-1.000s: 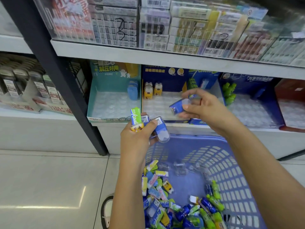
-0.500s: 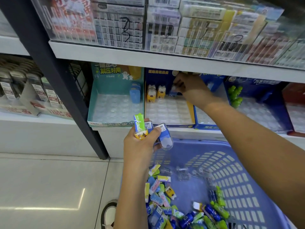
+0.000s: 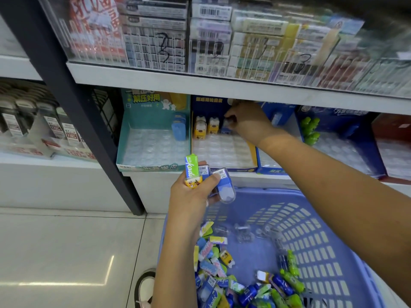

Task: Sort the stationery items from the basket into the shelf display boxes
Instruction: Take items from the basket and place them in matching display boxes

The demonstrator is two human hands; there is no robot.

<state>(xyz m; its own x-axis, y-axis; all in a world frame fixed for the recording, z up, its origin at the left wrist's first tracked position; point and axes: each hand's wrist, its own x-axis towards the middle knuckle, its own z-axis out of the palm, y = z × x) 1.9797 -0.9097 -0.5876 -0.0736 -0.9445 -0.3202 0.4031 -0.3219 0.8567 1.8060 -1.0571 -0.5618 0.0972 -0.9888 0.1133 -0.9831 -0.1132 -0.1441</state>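
My left hand (image 3: 194,192) is closed around several small erasers above the blue basket (image 3: 315,232): a green one (image 3: 191,167), a yellow one, and blue ones (image 3: 223,185). My right hand (image 3: 246,121) reaches into the back of the dark blue display box (image 3: 252,152), fingers pinched on a small blue eraser (image 3: 226,127) standing beside two yellow animal erasers (image 3: 206,128). The basket's near corner holds a heap of mixed erasers (image 3: 233,283).
A teal display box (image 3: 124,147) with one blue item (image 3: 179,127) stands left of the dark blue box. Two more blue boxes sit to the right; one holds green items (image 3: 310,130). A black shelf post (image 3: 66,96) runs diagonally at left. My shoe (image 3: 144,287) shows below.
My right hand carried a small blue eraser from above the basket into the back of the dark blue box, next to the yellow erasers. My left hand kept its bundle and stayed put.
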